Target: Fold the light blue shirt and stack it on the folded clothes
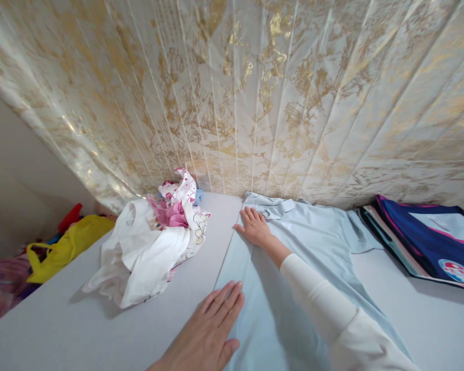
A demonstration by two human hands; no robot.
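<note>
A light blue-grey T-shirt (294,299) lies spread on the white table, its left side folded over along a straight edge. My right hand (253,226) rests flat on the shirt's far left corner, fingers stretched out. Nearer to me, my left hand (212,324) is flat over the shirt's left edge, with its fingers extended and the thumb apart. Neither hand grips the cloth. Close to the neckline is some bunched fabric with a small pale tag (287,205). One sleeve (361,232) extends to the right, reaching the folded pile there.
On the left of the table (62,330) sits a crumpled heap of white and pink clothes (147,247). At right is a stack of folded clothes (429,237), a navy one on top. A gold-patterned curtain (235,103) hangs behind. Yellow cloth (73,242) and other garments lie beyond the left edge.
</note>
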